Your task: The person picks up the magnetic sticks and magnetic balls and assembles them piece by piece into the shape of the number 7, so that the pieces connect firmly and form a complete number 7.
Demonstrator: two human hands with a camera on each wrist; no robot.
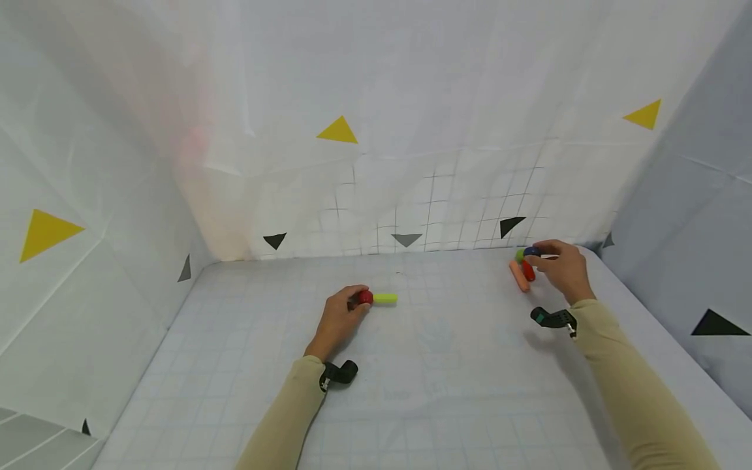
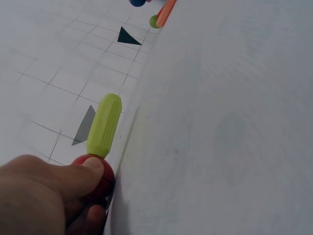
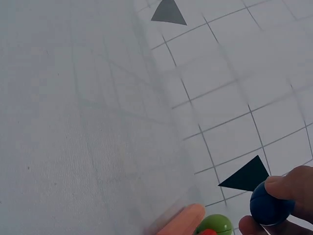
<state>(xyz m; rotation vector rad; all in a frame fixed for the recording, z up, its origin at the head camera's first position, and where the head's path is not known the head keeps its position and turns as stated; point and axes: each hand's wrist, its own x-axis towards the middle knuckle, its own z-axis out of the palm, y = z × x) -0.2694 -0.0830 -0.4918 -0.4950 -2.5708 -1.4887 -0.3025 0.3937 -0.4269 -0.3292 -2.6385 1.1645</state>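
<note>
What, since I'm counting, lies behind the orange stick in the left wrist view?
A green ball and a red piece partly show behind the orange stick; what it covers is hidden.

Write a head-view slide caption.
Left hand pinches a red ball at the end of a lime stick; right hand, a blue ball.

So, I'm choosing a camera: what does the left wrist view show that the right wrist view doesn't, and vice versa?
Only the left wrist view shows the left hand holding a red ball, with a ridged yellow-green stick against it. Only the right wrist view clearly shows the right hand, pinching a round blue ball. Both show that ball, a green ball, an orange stick and a dark triangle.
</note>
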